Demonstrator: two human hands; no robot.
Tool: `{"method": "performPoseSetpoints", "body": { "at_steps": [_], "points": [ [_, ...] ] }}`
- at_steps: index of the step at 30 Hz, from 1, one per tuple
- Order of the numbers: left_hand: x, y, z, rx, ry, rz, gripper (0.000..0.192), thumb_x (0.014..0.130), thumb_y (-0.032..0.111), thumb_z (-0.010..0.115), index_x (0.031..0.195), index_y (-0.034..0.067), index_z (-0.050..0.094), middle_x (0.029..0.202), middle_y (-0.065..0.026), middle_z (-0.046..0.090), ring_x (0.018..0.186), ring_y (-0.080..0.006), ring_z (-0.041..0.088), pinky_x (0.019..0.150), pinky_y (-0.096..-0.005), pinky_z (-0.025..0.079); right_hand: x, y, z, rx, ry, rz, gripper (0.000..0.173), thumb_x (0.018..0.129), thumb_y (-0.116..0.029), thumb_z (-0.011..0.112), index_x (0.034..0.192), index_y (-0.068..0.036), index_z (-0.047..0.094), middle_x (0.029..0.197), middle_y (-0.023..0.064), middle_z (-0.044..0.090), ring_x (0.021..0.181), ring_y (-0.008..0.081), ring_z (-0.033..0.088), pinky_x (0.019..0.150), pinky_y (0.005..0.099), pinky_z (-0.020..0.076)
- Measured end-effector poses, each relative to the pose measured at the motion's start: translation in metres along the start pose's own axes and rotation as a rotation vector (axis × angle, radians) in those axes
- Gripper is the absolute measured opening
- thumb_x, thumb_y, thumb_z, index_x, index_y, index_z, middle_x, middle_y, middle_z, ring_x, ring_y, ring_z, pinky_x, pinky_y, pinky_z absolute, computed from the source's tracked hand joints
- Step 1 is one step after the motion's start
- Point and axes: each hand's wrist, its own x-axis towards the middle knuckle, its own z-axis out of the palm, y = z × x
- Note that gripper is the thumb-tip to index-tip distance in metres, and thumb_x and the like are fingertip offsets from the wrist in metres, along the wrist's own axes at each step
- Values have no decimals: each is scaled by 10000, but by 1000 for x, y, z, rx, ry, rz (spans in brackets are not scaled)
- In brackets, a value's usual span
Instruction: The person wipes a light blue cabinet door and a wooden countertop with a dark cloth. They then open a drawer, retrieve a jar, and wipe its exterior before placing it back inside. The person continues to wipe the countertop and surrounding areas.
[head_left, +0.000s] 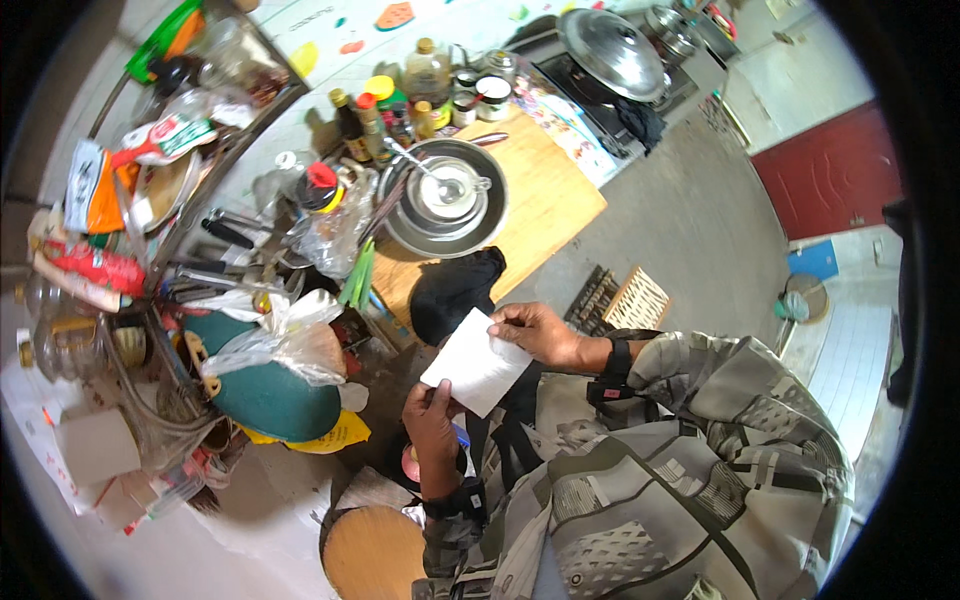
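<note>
A folded white sheet, perhaps a paper towel (478, 363), is held between my two hands in front of my body. My left hand (433, 420) pinches its lower left corner between thumb and fingers. At the upper right edge my right hand (529, 330) grips it the same way. Just beyond the sheet lies a black cloth (457, 292) at the edge of a wooden board (551, 195). Nested metal bowls (491, 225) stand on that board, with a white bowl (442, 202) and a metal spoon (450, 191) inside the innermost.
Sauce bottles (350, 127) and jars stand behind the bowls. A wok with a domed metal lid (611, 56) sits on the stove at the upper right. Green onion stalks (360, 277), plastic bags and a green basin (277, 405) are at left. A round wooden stool top (373, 555) is below.
</note>
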Motion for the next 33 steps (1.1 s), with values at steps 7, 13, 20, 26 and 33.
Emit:
{"method": "performPoseSetpoints", "body": {
  "at_steps": [7,13,20,26,33],
  "points": [
    [21,-37,61,-91,-205,2,271,1125,155,694,1338,-8,655,1275,-94,721,1139,-178,706,978,-360,591,-52,35,-59,51,208,140,242,1115,-210,736,1222,4,775,1005,-22,758,859,77,659,758,285,565],
    [38,-63,134,71,-268,-56,225,1110,85,689,1295,-43,702,1252,-93,747,1143,-172,711,1009,-366,590,-65,30,-120,167,358,82,210,1126,-231,721,1129,-26,768,851,-52,689,718,52,604,627,267,499],
    [73,-88,234,259,-315,-67,202,1117,93,677,1255,-49,720,1057,-76,782,790,-118,700,647,-279,548,-74,9,-232,159,295,116,254,1111,-277,743,1186,-36,775,867,-20,726,741,71,663,638,272,560],
    [99,-113,321,405,-463,-176,169,1118,123,683,1205,-16,724,969,-50,756,709,-113,670,572,-269,513,-81,2,-333,116,332,75,274,1108,-240,740,1244,-6,784,921,-8,759,807,75,674,706,278,580],
    [120,-126,385,509,-621,-166,150,1117,142,681,1136,-4,713,975,-48,740,762,-120,665,632,-291,529,-89,-1,-378,748,265,70,355,1089,-241,768,1344,2,727,1267,109,793,1128,222,766,1015,410,621]
  ]
}}
